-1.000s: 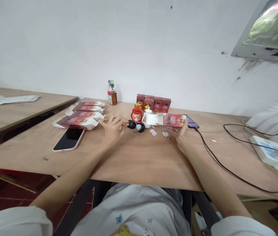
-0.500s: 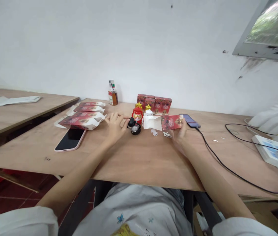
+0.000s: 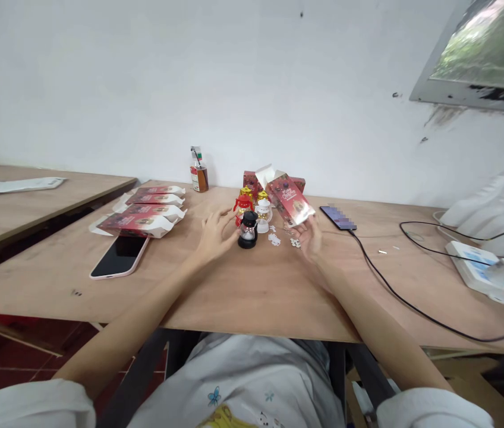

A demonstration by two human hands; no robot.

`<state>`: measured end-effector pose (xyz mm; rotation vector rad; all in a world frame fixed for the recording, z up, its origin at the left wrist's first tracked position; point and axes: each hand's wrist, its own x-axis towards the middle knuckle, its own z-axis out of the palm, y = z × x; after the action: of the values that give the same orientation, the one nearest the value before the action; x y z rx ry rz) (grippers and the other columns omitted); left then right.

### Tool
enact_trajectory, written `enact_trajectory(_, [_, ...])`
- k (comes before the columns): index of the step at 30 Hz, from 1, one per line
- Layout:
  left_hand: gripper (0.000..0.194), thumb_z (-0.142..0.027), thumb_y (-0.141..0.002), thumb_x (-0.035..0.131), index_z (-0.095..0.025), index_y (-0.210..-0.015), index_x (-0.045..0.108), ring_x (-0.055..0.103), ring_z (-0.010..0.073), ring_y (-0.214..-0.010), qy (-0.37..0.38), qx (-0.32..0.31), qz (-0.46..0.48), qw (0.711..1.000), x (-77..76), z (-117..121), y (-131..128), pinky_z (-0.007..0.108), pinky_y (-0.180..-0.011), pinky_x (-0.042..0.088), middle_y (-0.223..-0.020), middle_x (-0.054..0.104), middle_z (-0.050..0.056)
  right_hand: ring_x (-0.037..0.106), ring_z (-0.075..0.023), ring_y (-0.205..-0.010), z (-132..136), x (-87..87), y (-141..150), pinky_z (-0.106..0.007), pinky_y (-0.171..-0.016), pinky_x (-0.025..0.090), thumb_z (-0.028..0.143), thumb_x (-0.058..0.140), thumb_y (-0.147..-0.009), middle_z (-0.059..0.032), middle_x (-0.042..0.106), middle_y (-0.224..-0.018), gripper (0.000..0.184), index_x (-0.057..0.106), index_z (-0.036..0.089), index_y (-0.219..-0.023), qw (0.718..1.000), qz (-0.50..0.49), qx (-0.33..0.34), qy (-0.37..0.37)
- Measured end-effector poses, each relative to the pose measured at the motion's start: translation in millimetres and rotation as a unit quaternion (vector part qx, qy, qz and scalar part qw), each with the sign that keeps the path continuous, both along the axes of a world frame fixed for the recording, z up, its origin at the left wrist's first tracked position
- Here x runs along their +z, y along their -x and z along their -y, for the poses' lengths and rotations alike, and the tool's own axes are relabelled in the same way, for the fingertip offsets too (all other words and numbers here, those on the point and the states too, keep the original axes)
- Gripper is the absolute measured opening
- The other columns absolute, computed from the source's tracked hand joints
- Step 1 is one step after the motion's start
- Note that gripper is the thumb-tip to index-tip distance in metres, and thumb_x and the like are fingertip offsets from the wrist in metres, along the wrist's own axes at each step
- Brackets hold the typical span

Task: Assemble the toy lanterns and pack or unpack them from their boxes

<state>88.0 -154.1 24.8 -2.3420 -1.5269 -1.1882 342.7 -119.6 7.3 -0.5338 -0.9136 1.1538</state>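
A small black lantern [image 3: 248, 230] stands upright on the table. My left hand [image 3: 215, 238] is just left of it, thumb and fingers apart, holding nothing; whether a fingertip brushes the lantern I cannot tell. In my right hand [image 3: 311, 239] is a red printed box [image 3: 289, 200], gripped by its lower end and tilted, with its white flap open at the upper left. Behind the black lantern are a red lantern [image 3: 243, 205], a white lantern [image 3: 263, 215] and two gold ones, partly hidden. Small white pieces [image 3: 274, 239] lie on the wood below the box.
Flattish red boxes with open white ends [image 3: 138, 221] lie at left, partly over a phone [image 3: 119, 257]. Closed red boxes [image 3: 250, 178] stand by the wall, near a bottle [image 3: 199, 177]. Right are a cabled phone [image 3: 338, 217] and a white power strip [image 3: 490, 273].
The black lantern went from tilted beside my left fingers to upright on the table, and those fingers came apart. My right hand swung the box from level to slanted, open end up and left.
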Motion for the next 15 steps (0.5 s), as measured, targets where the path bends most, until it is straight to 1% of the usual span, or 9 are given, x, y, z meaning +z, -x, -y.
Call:
enact_trajectory(3, [0.04,-0.035,-0.085,0.05,-0.022,-0.122,0.053,0.048,0.0265,-0.116,-0.034,-0.013,-0.013,0.999,-3.0,5.6,-0.9,0.043,-0.092,0.034,-0.126,0.053,0.012,0.065,-0.0145,-0.083,5.9,-2.1,6.8,-0.03,-0.072,0.055,0.044,0.066,-0.069,0.003,0.064,-0.099,0.034,0.051,0.029,-0.097,1.0,0.009,-0.007,-0.013])
enact_trajectory(5, [0.033,-0.034,-0.085,0.049,-0.021,-0.114,0.056,0.052,0.024,-0.108,-0.057,-0.028,-0.021,0.998,-3.6,12.4,-3.1,0.041,-0.09,0.035,-0.115,0.059,0.01,0.064,-0.0128,-0.079,10.7,-3.1,12.6,-0.029,-0.073,0.054,0.042,0.067,-0.069,0.0041,0.064,-0.094,0.032,0.051,0.028,-0.094,1.0,0.013,-0.014,-0.023])
enact_trajectory(7, [0.025,-0.032,-0.085,0.05,-0.021,-0.106,0.058,0.056,0.0221,-0.101,-0.077,-0.052,-0.03,0.995,-3.5,20.1,-7.6,0.039,-0.088,0.037,-0.106,0.063,0.008,0.063,-0.0121,-0.079,16.0,-3.8,18.6,-0.029,-0.076,0.053,0.038,0.068,-0.068,0.0043,0.064,-0.092,0.03,0.052,0.028,-0.091,0.999,0.025,-0.017,-0.033])
enact_trajectory(9, [0.024,-0.031,-0.085,0.051,-0.021,-0.105,0.058,0.057,0.0218,-0.101,-0.095,-0.08,-0.022,0.992,-2.6,26.3,-15.5,0.038,-0.088,0.039,-0.106,0.064,0.008,0.063,-0.013,-0.082,20.8,-4.8,23.7,-0.029,-0.078,0.052,0.036,0.069,-0.068,0.0037,0.065,-0.092,0.031,0.053,0.027,-0.092,0.998,0.051,-0.001,-0.038])
enact_trajectory(10, [0.027,-0.031,-0.084,0.052,-0.02,-0.109,0.057,0.056,0.0223,-0.105,-0.105,-0.092,-0.008,0.99,-1.9,28.1,-20.9,0.038,-0.09,0.04,-0.111,0.063,0.009,0.063,-0.0136,-0.083,22.8,-5.7,25.6,-0.03,-0.079,0.051,0.035,0.07,-0.067,0.0034,0.065,-0.092,0.032,0.053,0.027,-0.093,0.997,0.065,0.013,-0.039])
enact_trajectory(12, [0.04,-0.033,-0.082,0.055,-0.02,-0.12,0.05,0.052,0.0244,-0.116,-0.124,-0.111,0.024,0.986,0.5,28.1,-34.1,0.04,-0.096,0.041,-0.123,0.057,0.012,0.063,-0.015,-0.085,24.9,-8.3,27.3,-0.032,-0.08,0.051,0.034,0.07,-0.067,0.0028,0.065,-0.093,0.035,0.052,0.028,-0.096,0.994,0.09,0.044,-0.035])
enact_trajectory(15, [0.065,-0.036,-0.078,0.062,-0.018,-0.135,0.036,0.046,0.0273,-0.126,-0.154,-0.146,0.033,0.977,5.9,20.3,-55.6,0.042,-0.102,0.039,-0.136,0.047,0.016,0.061,-0.0178,-0.095,24.2,-12.9,25.1,-0.037,-0.087,0.05,0.033,0.072,-0.065,0.0016,0.064,-0.107,0.05,0.048,0.03,-0.109,0.99,0.113,0.069,-0.041])
